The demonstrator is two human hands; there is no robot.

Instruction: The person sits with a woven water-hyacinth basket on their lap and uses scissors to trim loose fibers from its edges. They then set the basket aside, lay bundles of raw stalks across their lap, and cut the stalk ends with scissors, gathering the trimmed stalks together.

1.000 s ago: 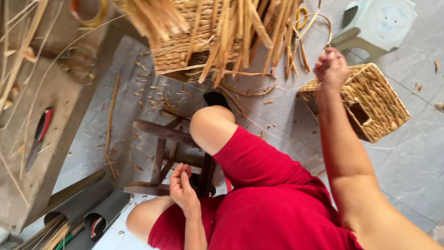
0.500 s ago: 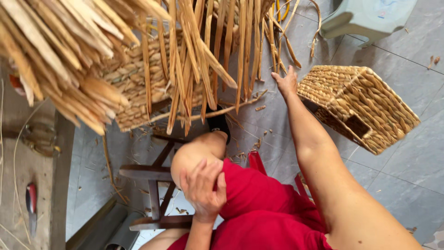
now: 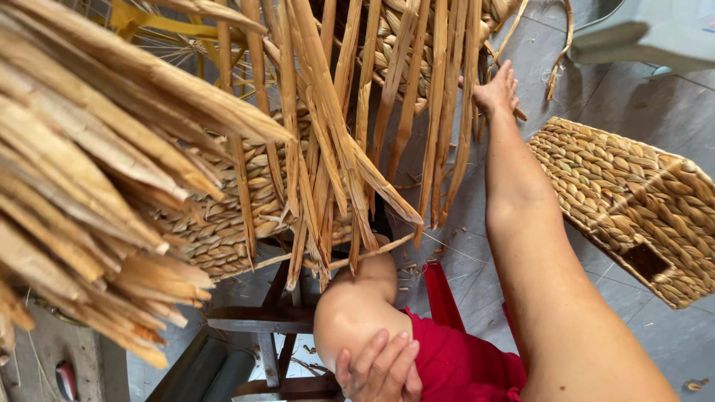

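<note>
step: reaching for dried weaving strands | right hand grip wide, fingers among strands, finished basket beside arm | left hand flat on knee, holding nothing | next: needs pinch on one strand

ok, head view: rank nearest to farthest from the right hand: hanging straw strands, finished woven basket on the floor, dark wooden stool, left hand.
1. Hanging straw strands: right beside the right hand, to its left.
2. Finished woven basket: on the floor, lower right of it.
3. Dark wooden stool: lower left, under the knee.
4. Left hand: bottom edge, resting on the knee.

Finished woven basket — perhaps a stool.
</note>
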